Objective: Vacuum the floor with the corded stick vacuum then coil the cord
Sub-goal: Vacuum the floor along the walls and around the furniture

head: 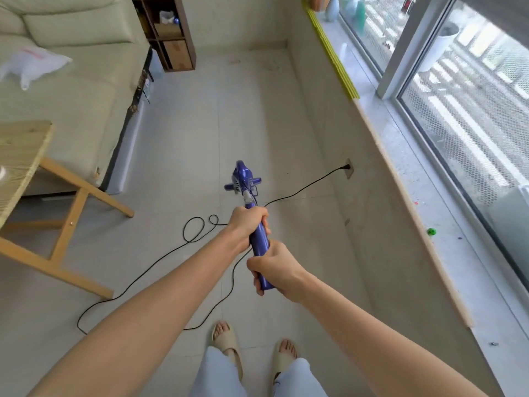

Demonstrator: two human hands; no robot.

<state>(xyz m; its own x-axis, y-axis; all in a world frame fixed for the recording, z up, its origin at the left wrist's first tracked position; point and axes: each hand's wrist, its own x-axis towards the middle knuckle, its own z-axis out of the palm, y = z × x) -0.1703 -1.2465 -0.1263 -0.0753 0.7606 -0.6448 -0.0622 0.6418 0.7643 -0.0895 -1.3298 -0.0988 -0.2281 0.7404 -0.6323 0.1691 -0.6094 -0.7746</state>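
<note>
A blue corded stick vacuum (242, 179) stands upright on the pale tiled floor (200, 133), seen from above along its handle. My left hand (248, 224) grips the upper part of the blue handle, and my right hand (272, 267) grips the handle's end nearer me. The black cord (137, 277) runs from the handle, loops on the floor to my left, and another stretch leads right to a wall socket (348, 168) where it is plugged in.
A wooden table (25, 156) with slanted legs stands at the left, a pale sofa (71, 90) behind it, a dark shelf unit (169, 32) at the back. A low window ledge (429, 213) runs along the right wall. My sandalled feet (254, 353) stand at the bottom.
</note>
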